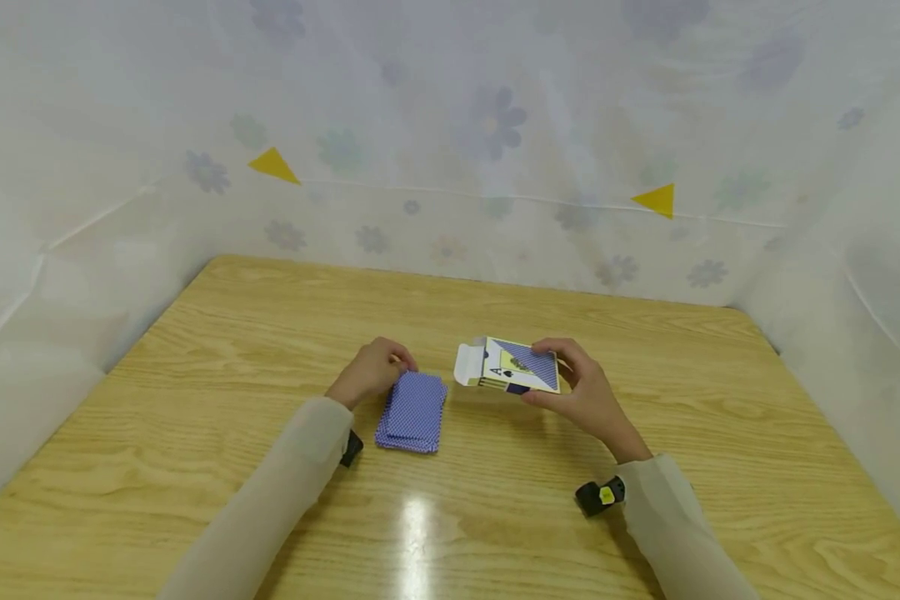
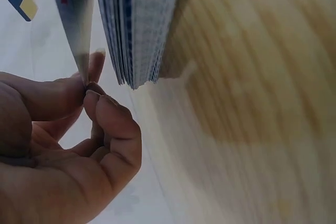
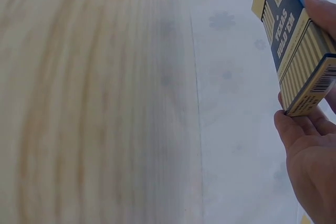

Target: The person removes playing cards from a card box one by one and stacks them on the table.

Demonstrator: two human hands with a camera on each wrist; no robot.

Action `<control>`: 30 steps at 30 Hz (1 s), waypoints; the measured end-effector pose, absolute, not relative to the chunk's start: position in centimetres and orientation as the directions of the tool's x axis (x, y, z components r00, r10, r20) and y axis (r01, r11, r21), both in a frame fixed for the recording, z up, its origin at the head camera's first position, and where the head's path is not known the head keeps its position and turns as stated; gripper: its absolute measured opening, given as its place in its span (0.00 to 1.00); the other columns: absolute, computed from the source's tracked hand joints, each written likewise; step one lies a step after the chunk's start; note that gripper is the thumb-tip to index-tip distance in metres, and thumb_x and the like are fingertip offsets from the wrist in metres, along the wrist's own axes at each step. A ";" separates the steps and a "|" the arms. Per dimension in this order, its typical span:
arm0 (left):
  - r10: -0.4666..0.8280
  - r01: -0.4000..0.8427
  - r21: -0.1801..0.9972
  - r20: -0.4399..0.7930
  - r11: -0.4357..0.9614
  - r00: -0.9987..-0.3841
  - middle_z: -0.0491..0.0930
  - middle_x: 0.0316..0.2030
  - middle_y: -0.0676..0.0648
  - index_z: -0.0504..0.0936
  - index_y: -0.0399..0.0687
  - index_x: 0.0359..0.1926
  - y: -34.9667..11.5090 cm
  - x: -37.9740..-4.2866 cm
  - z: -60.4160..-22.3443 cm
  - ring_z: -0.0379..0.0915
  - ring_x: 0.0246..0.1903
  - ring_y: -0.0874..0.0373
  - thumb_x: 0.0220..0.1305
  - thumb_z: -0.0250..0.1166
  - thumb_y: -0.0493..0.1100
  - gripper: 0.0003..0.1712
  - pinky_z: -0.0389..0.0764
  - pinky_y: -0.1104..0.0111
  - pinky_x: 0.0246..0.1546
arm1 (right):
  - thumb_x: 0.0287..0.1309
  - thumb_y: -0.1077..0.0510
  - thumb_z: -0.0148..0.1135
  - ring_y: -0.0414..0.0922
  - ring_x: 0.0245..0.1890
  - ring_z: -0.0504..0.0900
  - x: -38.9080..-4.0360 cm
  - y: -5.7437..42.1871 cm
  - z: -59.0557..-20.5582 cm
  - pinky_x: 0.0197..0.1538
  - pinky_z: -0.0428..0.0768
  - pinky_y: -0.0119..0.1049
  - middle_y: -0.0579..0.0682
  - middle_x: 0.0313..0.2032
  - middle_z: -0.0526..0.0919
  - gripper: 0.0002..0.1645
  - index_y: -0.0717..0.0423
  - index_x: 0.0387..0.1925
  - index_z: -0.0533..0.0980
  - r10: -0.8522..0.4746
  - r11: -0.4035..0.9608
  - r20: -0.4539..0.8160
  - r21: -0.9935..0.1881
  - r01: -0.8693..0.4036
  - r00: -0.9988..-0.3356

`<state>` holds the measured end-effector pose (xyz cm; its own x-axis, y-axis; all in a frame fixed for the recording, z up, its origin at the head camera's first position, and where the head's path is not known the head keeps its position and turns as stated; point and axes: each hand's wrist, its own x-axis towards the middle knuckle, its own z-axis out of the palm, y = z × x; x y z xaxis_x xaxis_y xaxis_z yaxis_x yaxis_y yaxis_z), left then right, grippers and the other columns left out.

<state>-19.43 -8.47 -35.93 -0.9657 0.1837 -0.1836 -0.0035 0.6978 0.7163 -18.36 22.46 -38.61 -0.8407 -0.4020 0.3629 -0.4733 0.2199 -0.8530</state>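
Observation:
My left hand (image 1: 376, 367) is at the far left corner of a deck of blue-backed playing cards (image 1: 414, 412) lying face down on the table. In the left wrist view, its thumb and fingertips pinch the end of a playing card (image 2: 75, 22), which stands apart from the thick, slightly uneven deck (image 2: 139, 24). To the right, my right hand (image 1: 581, 387) grips a card box (image 1: 521, 364) by its long sides, raised above the table. The box's flap is open and points left toward the deck. "Texas Hold'em" is printed on its side (image 3: 286, 24).
The wooden table (image 1: 495, 517) reaches back to a pale flowered curtain (image 1: 435, 108), which also hangs at both sides. Two yellow triangles (image 1: 273, 165) mark the curtain. A dark camera strap (image 1: 600, 497) is on the right wrist.

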 end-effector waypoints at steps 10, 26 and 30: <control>0.172 0.007 0.705 -0.163 0.709 -0.972 0.80 0.34 0.41 0.78 0.35 0.37 -8.2 -19.3 -36.1 0.70 0.28 0.57 0.66 0.57 0.33 0.05 0.70 0.72 0.26 | 0.45 0.71 0.71 0.33 0.55 0.69 -18.3 22.8 -38.7 0.56 0.69 0.20 0.62 0.57 0.68 0.35 0.62 0.56 0.69 -0.406 0.221 0.362 -0.852 -0.474 -0.839; 0.134 -0.010 0.697 -0.152 0.717 -0.979 0.75 0.25 0.45 0.77 0.36 0.34 -7.5 -18.9 -35.9 0.66 0.21 0.59 0.63 0.60 0.32 0.02 0.66 0.73 0.20 | 0.44 0.71 0.71 0.33 0.55 0.69 -17.8 23.5 -38.4 0.54 0.70 0.19 0.64 0.58 0.68 0.34 0.62 0.56 0.69 -0.398 0.246 0.355 -0.847 -0.472 -0.846; 0.137 -0.003 0.680 -0.152 0.733 -0.979 0.77 0.27 0.44 0.78 0.35 0.35 -7.4 -18.9 -35.8 0.67 0.22 0.59 0.64 0.59 0.32 0.03 0.67 0.73 0.21 | 0.45 0.72 0.71 0.33 0.56 0.69 -17.7 23.4 -38.4 0.55 0.69 0.19 0.66 0.57 0.67 0.34 0.63 0.56 0.69 -0.402 0.240 0.358 -0.847 -0.475 -0.843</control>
<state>-18.86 -7.44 -35.83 -0.9789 0.1368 -0.1516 -0.0028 0.7334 0.6798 -17.74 23.45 -38.44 -0.8427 -0.4018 0.3584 -0.4747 0.2404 -0.8467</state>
